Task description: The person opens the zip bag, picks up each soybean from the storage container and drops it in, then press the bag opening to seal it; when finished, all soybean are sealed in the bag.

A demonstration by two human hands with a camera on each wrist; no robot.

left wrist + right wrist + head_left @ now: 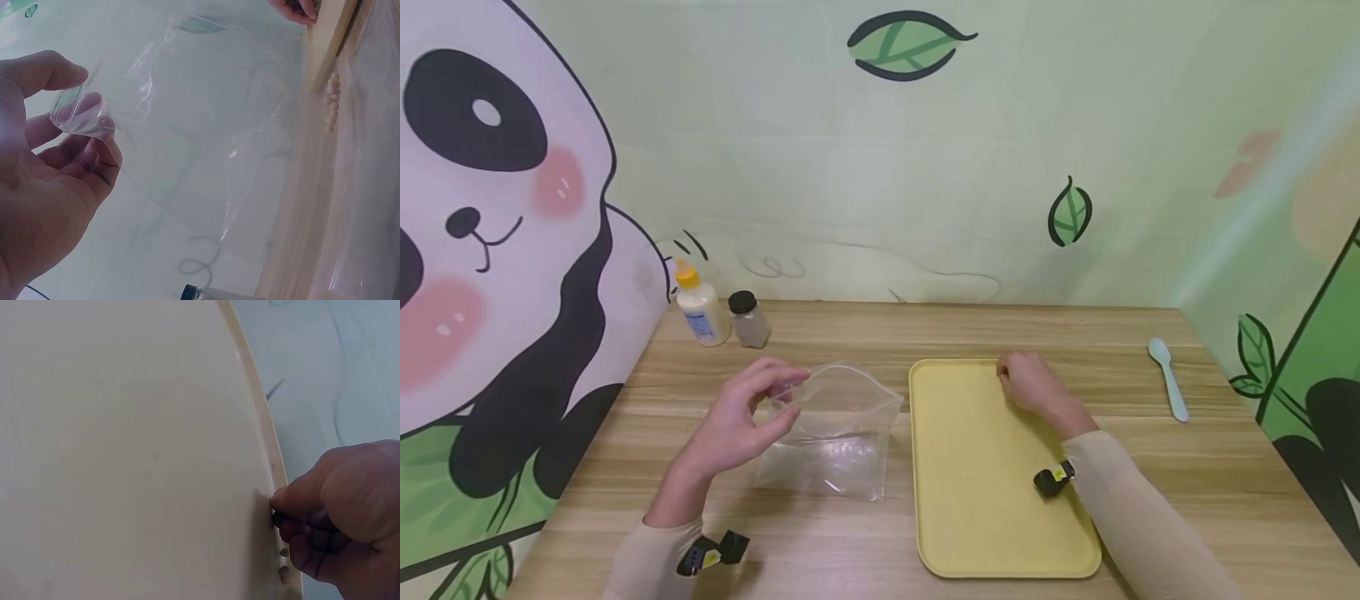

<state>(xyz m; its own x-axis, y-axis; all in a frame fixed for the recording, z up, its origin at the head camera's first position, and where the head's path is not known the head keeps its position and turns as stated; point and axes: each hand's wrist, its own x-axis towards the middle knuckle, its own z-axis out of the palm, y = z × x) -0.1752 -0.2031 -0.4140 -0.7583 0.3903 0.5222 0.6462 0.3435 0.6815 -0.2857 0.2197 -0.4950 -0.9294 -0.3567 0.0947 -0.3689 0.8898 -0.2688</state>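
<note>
My left hand [741,417] holds a clear zip bag [842,462] by its left top edge, the plastic pinched between thumb and fingers. The bag's mouth gapes and its lower part lies toward me on the table. My right hand [1033,385] is at the far rim of the yellow tray [977,508]. In the right wrist view its thumb and forefinger close on a small dark-looking bead [277,519] at the rim. More small beads [285,574] sit along the rim beneath its curled fingers. Through the bag, the left wrist view shows a cluster of beige beads [332,103].
A white glue bottle [702,312] with a yellow cap and a small jar [750,321] with a black lid stand at the back left. To the right of the tray lies a pale blue spoon [1168,379]. A printed wall [865,183] rises behind the table [850,542].
</note>
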